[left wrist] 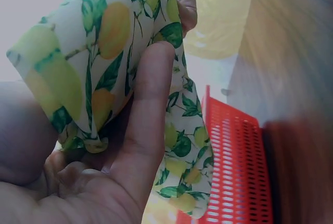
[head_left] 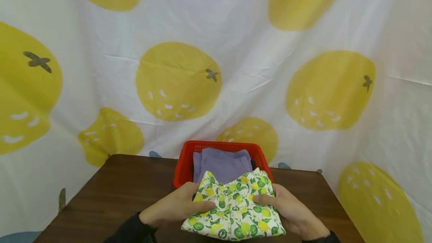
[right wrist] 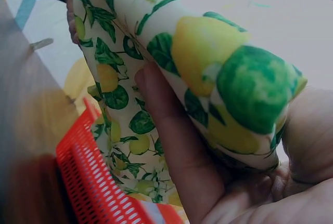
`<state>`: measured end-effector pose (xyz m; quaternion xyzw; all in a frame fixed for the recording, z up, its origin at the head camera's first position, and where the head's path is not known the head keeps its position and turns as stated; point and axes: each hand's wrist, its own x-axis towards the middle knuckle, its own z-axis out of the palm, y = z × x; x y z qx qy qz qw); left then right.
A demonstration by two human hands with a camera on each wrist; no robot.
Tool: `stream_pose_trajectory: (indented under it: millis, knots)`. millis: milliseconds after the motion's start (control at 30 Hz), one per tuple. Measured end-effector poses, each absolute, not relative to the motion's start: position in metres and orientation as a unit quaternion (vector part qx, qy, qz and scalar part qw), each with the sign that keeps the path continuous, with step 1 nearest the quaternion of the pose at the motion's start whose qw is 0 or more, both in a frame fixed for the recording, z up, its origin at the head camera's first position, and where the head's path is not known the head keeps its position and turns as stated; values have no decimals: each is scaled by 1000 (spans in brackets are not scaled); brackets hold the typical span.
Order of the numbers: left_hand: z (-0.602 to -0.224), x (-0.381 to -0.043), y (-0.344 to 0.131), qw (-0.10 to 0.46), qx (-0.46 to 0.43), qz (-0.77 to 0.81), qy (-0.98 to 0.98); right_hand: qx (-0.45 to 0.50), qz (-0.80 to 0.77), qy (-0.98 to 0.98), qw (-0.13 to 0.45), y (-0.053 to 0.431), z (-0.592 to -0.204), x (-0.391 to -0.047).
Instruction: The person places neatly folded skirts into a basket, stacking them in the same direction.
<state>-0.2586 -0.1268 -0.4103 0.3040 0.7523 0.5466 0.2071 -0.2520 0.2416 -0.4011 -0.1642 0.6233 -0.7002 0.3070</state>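
Note:
A white cloth printed with lemons and green leaves (head_left: 236, 211) is folded into a flat bundle in front of me. My left hand (head_left: 177, 205) grips its left side, thumb on the upper face. On the opposite side my right hand (head_left: 293, 211) holds it the same way. In the left wrist view, the cloth (left wrist: 106, 31) curves over the fingers, and a finger (left wrist: 148, 94) presses along its surface. The right wrist view shows the cloth (right wrist: 208, 78) bent round between finger and palm. Its far edge overlaps the near part of the red basket in the head view.
A red plastic basket (head_left: 181, 171) with perforated sides stands on the dark wooden table (head_left: 135, 183). Folded purple cloth (head_left: 221, 162) lies inside it, with something dark at its right. Behind the table hangs a white curtain (head_left: 243, 66) with large lemons.

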Motion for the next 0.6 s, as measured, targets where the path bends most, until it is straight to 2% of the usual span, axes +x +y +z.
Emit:
stream_pose_trajectory:
  millis: [300,600]
  knots:
    - [-391,-269,-130,184,280,562,757,-179,-673,668,262,239,-378,-270]
    - [-400,-312,-127,171,215,604,748,-174,-649,700,241,239,-385,-323]
